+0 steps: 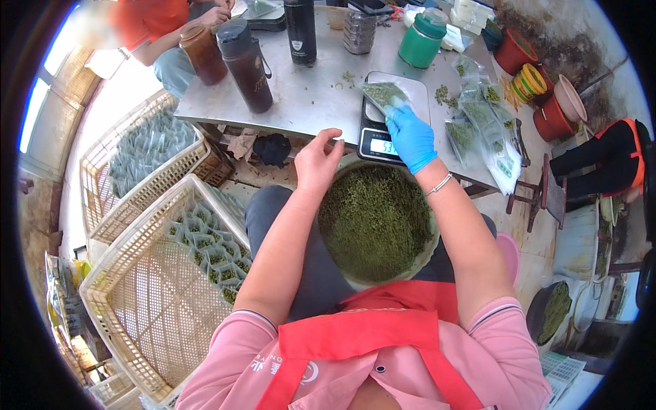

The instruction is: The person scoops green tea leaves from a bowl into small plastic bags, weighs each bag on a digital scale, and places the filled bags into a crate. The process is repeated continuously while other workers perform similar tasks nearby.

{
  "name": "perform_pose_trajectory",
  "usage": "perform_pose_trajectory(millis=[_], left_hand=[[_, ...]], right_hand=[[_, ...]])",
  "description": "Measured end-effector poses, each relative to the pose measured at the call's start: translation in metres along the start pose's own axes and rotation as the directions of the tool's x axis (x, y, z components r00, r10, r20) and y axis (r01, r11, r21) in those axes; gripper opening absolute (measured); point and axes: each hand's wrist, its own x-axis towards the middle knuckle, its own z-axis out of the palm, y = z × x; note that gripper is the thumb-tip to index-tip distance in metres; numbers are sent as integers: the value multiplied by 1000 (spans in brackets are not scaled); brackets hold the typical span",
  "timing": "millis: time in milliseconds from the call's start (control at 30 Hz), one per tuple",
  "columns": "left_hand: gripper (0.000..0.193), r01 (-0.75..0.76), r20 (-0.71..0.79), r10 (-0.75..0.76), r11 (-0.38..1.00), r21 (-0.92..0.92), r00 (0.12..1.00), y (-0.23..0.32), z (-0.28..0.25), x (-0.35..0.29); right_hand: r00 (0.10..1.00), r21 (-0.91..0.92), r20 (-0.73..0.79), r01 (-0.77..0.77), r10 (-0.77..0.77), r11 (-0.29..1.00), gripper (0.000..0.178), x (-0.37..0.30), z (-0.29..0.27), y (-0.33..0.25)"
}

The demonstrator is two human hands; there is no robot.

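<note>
My right hand (410, 135), in a blue glove, is closed on the edge of a clear plastic bag (384, 94) with small green berries like peppercorns inside. The bag rests over the pan of a digital scale (414, 89) whose display is lit. Bare and loosely curled, my left hand (318, 161) hovers just off the table's front edge, fingers apart and nothing visible in them. Between my knees, below both hands, a round tub holds a heap of the same green berries (376, 222).
Filled bags (482, 113) lie at the table's (307, 102) right. Bottles, a dark tumbler (246, 68) and a green jug (422, 39) stand along the back. Crates (113, 301) with upright bags are at my left. Another person's hand (215, 15) is far left; buckets (553, 119) stand right.
</note>
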Motion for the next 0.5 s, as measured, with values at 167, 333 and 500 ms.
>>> perform_pose_trajectory(millis=[167, 333, 500], left_hand=[[45, -388, -267, 521, 820, 422, 811, -5, 6, 10], [54, -22, 65, 2, 949, 313, 998, 9, -2, 1], [56, -326, -28, 356, 880, 345, 934, -6, 5, -7]], right_hand=[[950, -114, 283, 168, -130, 979, 18, 17, -30, -66], [955, 10, 232, 186, -183, 983, 14, -8, -19, -90], [881, -29, 467, 105, -80, 994, 28, -7, 9, -79]])
